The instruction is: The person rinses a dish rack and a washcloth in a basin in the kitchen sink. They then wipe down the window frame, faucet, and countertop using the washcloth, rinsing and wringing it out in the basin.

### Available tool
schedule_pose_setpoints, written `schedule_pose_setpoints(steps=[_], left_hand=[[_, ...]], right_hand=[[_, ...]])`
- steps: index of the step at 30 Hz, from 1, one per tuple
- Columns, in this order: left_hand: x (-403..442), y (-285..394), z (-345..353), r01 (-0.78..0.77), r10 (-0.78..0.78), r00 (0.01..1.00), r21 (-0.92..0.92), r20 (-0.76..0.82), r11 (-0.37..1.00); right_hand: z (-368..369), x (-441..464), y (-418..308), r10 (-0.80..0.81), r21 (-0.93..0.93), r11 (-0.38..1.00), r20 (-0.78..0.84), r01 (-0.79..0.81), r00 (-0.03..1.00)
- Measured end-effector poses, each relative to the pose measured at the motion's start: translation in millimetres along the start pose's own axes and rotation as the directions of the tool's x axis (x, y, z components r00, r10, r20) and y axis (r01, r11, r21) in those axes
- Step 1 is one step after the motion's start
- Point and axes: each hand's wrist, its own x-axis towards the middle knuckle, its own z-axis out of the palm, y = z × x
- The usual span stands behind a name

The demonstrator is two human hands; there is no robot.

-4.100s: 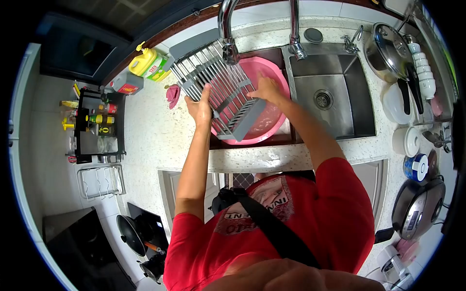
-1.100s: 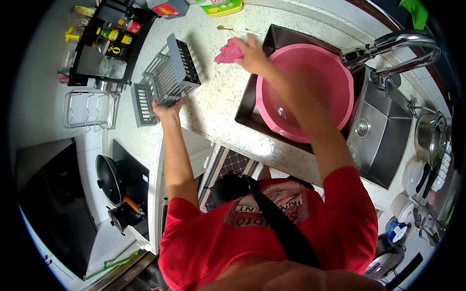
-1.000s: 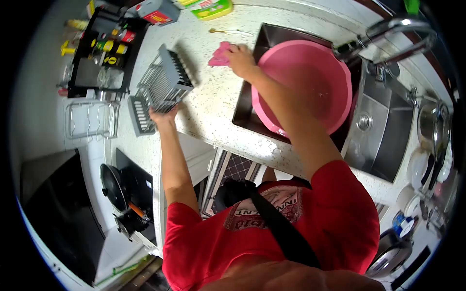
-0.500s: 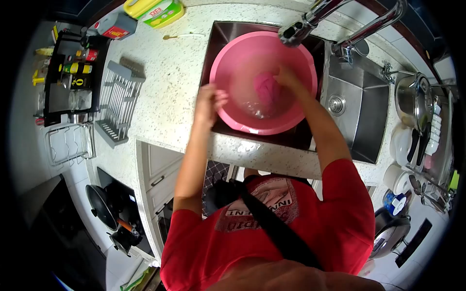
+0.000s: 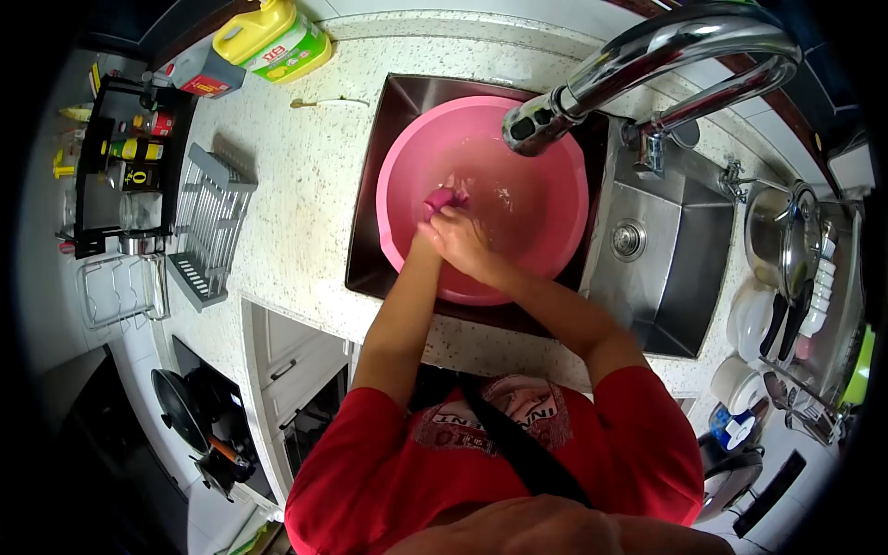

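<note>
A large pink basin [image 5: 393,199] sits in the left sink bowl with cloudy water [image 5: 518,213] in it. Over its left part, my two hands meet around a bunched, darker pink cloth [image 5: 445,198]. My right hand [image 5: 462,244] lies on top, its fingers closed on the cloth. Mostly covered by it, my left hand [image 5: 427,231] is closed against the same cloth from the left; its fingers are largely hidden. The chrome faucet head [image 5: 535,125] hangs over the basin's back right edge.
The right sink bowl [image 5: 661,277] lies beside the basin. A yellow detergent bottle [image 5: 277,44], a thin brush-like stick [image 5: 328,103] and a grey dish rack [image 5: 211,227] are on the counter to the left. A lidded pot [image 5: 782,236] stands at the right.
My left hand has moved from the basin's left rim inward. My right hand has brought the cloth from the middle of the water leftward, and both hands now meet on it. The view has shifted.
</note>
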Motion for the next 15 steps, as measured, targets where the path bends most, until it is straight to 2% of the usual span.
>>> schedule_pose_setpoints(steps=[1, 2, 3, 4, 5, 7, 8, 9, 10, 11, 12, 13, 14, 15], left_hand=[[2.6, -16.0, 54.0, -0.121, 0.224, 0.937, 0.352, -0.269, 0.928], [2.9, -24.1, 85.8, -0.108, 0.499, 0.76, 0.675, -0.418, 0.73], [-1.2, 9.4, -23.9, -0.134, 0.342, 0.753, 0.378, -0.562, 0.916], [15.9, -18.7, 71.3, 0.224, 0.475, 0.436, 0.603, -0.764, 0.765], [27.3, -21.8, 87.8, 0.312, 0.425, 0.348, 0.531, -0.836, 0.788], [24.9, -13.6, 71.6, 0.404, 0.369, 0.254, 0.445, -0.894, 0.799], [11.2, -4.3, 34.8, 0.167, 0.313, 0.428, 0.415, -0.848, 0.894], [8.2, -9.9, 50.0, 0.071, 0.376, 0.504, 0.472, -0.777, 0.879], [6.7, -15.3, 68.4, -0.036, 0.434, 0.575, 0.509, -0.694, 0.86], [4.4, -21.3, 87.0, -0.146, 0.485, 0.635, 0.524, -0.601, 0.839], [-0.8, -8.9, 42.1, -0.12, 0.4, 0.69, 0.449, -0.603, 0.885], [-12.3, 2.6, -2.6, -0.085, 0.31, 0.733, 0.372, -0.605, 0.924], [-6.4, 1.1, 12.2, 0.104, 0.305, 0.628, 0.465, -0.717, 0.879], [-0.4, -0.8, 28.4, 0.31, 0.291, 0.507, 0.487, -0.811, 0.817]], right_hand=[[9.5, 3.4, 13.5, -0.002, 0.005, 1.0, -0.002, 0.002, 1.0], [23.3, 10.6, 34.7, 0.077, 0.048, 0.996, 0.041, -0.079, 0.996], [31.0, 22.3, 52.2, 0.157, 0.088, 0.983, 0.087, -0.164, 0.984], [31.5, 36.4, 71.3, 0.442, 0.115, 0.882, 0.133, -0.457, 0.887], [28.5, 46.4, 78.0, 0.491, 0.053, 0.868, 0.056, -0.493, 0.87], [28.5, 44.8, 72.3, 0.45, 0.027, 0.892, 0.035, -0.451, 0.893], [30.2, 33.8, 60.8, 0.355, 0.058, 0.931, 0.095, -0.361, 0.93], [30.3, 26.6, 47.8, 0.385, 0.067, 0.911, 0.217, -0.407, 0.897], [46.6, 21.0, 34.8, 0.248, 0.038, 0.969, -0.043, -0.246, 0.968], [63.9, 14.1, 22.2, 0.088, -0.073, 0.991, -0.3, -0.115, 0.95], [67.5, 10.2, 32.6, 0.07, 0.015, 0.998, -0.286, -0.068, 0.956], [78.2, 7.5, 54.1, 0.203, 0.179, 0.968, -0.147, -0.176, 0.968], [85.4, 6.2, 77.9, 0.31, 0.322, 0.899, 0.009, -0.297, 0.951], [56.9, 13.5, 80.4, 0.469, 0.165, 0.859, 0.127, -0.485, 0.874]])
